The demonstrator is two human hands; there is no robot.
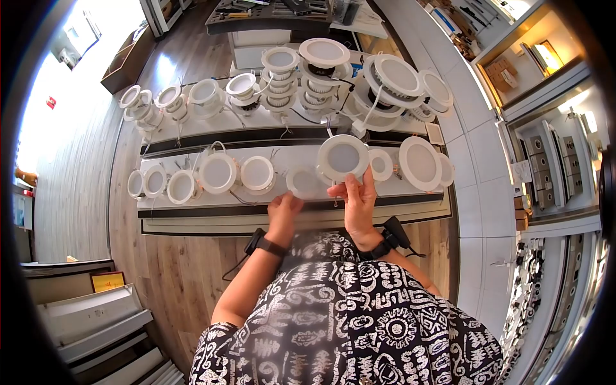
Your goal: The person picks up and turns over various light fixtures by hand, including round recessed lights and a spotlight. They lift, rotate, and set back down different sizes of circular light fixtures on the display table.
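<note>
Round white downlights stand along a white display board (296, 156). My right hand (357, 192) grips the lower rim of a white downlight (342, 159), its pale disc facing me, thumb and fingers on the edge. My left hand (284, 206) is at the board's near edge, fingers curled together at the lower left rim of a smaller downlight (306, 182); that light looks blurred. Left of it sits another downlight (257, 174). Just beyond my right hand are a small ring-shaped light (380, 165) and a large downlight (420, 163).
Behind, stacked downlights (280, 82) fill a second row, with loose wires between. A dark tray of tools (269, 19) lies at the far end. Lit shelves (526, 64) line the right side. White panels (96, 316) are stacked at lower left.
</note>
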